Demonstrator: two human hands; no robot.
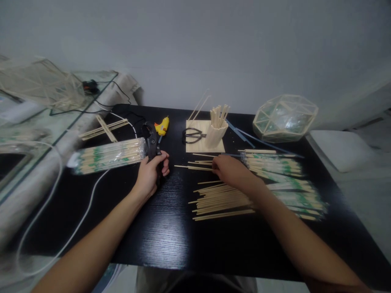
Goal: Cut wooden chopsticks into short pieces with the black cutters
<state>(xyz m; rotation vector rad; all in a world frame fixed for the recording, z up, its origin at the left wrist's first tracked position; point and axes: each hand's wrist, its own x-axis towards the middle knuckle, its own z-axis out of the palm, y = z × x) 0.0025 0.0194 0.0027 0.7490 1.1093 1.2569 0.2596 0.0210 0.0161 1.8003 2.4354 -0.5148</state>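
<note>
Firmly, the left hand [151, 173] wraps its fingers around a black tool [152, 142], which rises upright beyond the knuckles. The right hand [230, 169] bends downward, its fingers curled at a few thin sticks [200, 168] that jut out left of the fingertips; whether it pinches them, I cannot tell. A loose stick spread [224, 199] lies just nearer the body than those fingers.

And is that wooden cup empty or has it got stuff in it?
Not empty: the cup has a bunch of thin sticks in it, poking out above its rim.
</note>
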